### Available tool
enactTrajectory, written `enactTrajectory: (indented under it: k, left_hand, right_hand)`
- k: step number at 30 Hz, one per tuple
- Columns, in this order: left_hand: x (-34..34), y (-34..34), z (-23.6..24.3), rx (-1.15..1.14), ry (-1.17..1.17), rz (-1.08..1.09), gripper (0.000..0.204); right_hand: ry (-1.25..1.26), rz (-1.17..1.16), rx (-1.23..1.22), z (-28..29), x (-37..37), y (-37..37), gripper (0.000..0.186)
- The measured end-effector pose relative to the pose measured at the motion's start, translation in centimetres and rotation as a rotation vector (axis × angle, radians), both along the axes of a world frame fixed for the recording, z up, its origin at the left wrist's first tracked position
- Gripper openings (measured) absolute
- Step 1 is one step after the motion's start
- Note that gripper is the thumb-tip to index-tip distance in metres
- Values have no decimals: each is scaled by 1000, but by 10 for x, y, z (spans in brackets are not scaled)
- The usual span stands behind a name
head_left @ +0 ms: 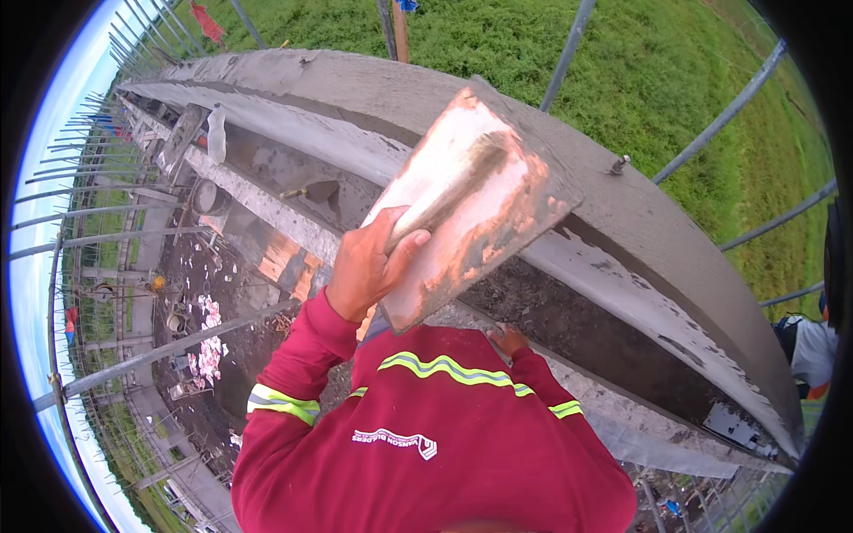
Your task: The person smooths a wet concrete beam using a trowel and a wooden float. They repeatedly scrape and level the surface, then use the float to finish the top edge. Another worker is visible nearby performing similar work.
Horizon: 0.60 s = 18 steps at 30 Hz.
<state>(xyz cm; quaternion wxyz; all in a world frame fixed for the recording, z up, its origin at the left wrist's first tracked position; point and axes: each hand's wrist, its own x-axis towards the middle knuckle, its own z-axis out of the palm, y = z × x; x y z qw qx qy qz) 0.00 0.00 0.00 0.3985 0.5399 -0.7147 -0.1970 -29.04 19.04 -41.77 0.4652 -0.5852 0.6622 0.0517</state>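
Over past the left hand's [366, 271] fingers a plastic bottle [216, 133] is standing in the concrete gutter [293, 173], contents impossible to tell. That hand is clenching the handle of a plastering float [475, 200], tilting it board-up, probably so it stays clear of the wet concrete ledge [640, 240]. The right hand [508, 338] is peeking out below the float; can't tell if it's gripping anything.

Left hand [366, 266] grips handle of wooden plaster float [471, 204], held up, tilted, smeared with mortar. Right hand [508, 338] mostly hidden behind red sleeve, resting at the grey concrete ledge [622, 240]. Plastic bottle [216, 133] stands farther along ledge. Scaffold pipes [729, 111] cross over grass [657, 62]. Another person's sleeve at right edge.
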Motion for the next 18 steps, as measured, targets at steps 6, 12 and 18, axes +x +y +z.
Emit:
enactTrajectory:
  k: [6,12,18]
  left_hand:
    - [34,-77,-86,51,907,226,26]
    - [58,-151,-134,75,1108,332,24]
    - [-2,-132,-141,41,923,207,30]
  right_hand:
    - [18,2,12,1,5,-8,75]
    - [70,22,31,9,1,-2,75]
    - [46,23,28,13,2,-2,74]
